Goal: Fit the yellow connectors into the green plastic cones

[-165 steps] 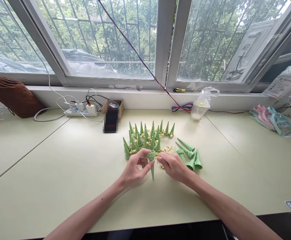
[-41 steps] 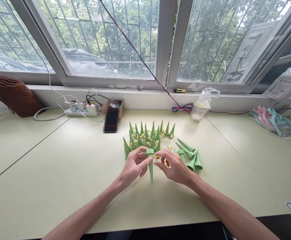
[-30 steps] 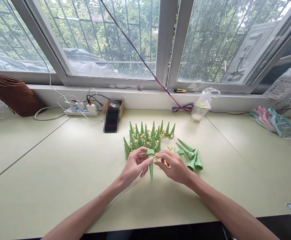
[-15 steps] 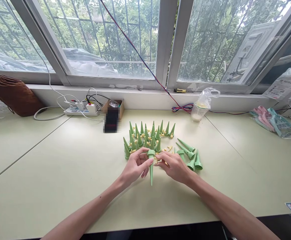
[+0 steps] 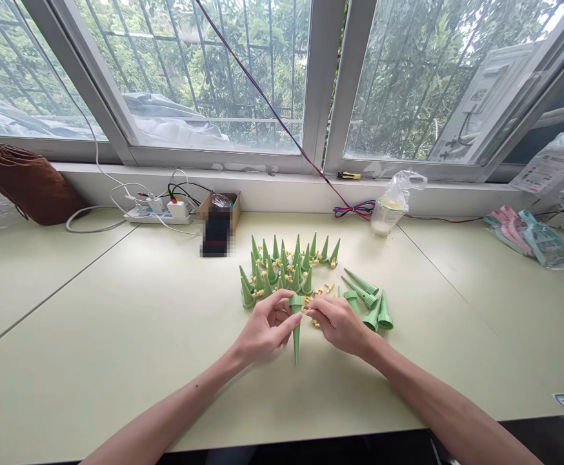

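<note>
A green plastic plant watering spike point(image 5: 296, 339) points tip down in my left hand point(image 5: 261, 329), its ribbed cap on top. My left thumb and fingers are closed round it just below the cap. From the right, my right hand point(image 5: 342, 324) pinches a small yellow valve point(image 5: 304, 309) against the spike's side; the fingertips cover most of it. Behind my hands, several green spikes point(image 5: 271, 271) stand tip up on their caps, with yellow valves at their sides. Loose yellow valves point(image 5: 329, 287) lie by my right fingers. Several loose spikes point(image 5: 384, 313) lie farther right.
The pale green table point(image 5: 117, 336) runs up to the windowsill. Along the back are a brown drawstring bag point(image 5: 30, 184), a power strip point(image 5: 159, 216), a small cardboard box point(image 5: 233, 210) and a bagged cup point(image 5: 386, 213). Pink and teal wrapped items point(image 5: 533, 232) lie at right.
Over the last second the spike has moved slightly right and down with my left hand. My right fingers have closed tighter over the valve, which showed more plainly before.
</note>
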The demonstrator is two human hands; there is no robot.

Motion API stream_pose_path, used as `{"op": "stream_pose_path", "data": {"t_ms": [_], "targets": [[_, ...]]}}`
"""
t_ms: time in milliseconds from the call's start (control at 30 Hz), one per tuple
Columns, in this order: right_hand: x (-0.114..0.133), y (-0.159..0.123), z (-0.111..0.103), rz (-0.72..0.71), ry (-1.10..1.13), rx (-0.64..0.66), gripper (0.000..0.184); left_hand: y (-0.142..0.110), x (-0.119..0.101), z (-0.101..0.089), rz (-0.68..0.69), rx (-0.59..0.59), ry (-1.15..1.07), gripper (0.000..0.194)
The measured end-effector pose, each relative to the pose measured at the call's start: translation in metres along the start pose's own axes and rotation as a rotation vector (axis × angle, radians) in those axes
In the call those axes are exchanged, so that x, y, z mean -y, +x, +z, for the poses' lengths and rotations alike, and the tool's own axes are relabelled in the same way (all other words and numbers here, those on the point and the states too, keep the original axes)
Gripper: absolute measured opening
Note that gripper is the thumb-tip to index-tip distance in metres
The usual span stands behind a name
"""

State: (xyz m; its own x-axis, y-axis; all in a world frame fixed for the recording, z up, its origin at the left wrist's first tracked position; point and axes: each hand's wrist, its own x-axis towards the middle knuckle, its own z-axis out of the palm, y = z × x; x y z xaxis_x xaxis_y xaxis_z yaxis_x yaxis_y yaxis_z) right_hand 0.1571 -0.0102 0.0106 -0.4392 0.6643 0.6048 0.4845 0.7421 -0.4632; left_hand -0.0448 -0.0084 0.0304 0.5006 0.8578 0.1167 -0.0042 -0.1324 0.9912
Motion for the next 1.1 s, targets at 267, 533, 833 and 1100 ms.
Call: {"op": "stream_pose_path", "data": {"t_ms": [267, 533, 833, 1100], "targets": [[0.001, 0.001, 0.0, 0.016, -0.001, 0.002, 0.031, -0.003, -0.001, 0.001, 0.054, 0.025, 0.132, 0.026], [0.0, -0.001, 0.002, 0.064, 0.02, 0.034, 0.031, -0.005, 0.001, 0.003, 0.182, 0.009, 0.273, 0.022], [0.005, 0.001, 0.001, 0.097, 0.044, -0.02, 0.031, -0.004, -0.005, 0.003, 0.109, -0.006, 0.174, 0.016], [0.006, 0.001, 0.002, 0.074, 0.042, -0.086, 0.019, 0.001, -0.011, 0.001, -0.008, -0.106, -0.052, 0.024]]}}
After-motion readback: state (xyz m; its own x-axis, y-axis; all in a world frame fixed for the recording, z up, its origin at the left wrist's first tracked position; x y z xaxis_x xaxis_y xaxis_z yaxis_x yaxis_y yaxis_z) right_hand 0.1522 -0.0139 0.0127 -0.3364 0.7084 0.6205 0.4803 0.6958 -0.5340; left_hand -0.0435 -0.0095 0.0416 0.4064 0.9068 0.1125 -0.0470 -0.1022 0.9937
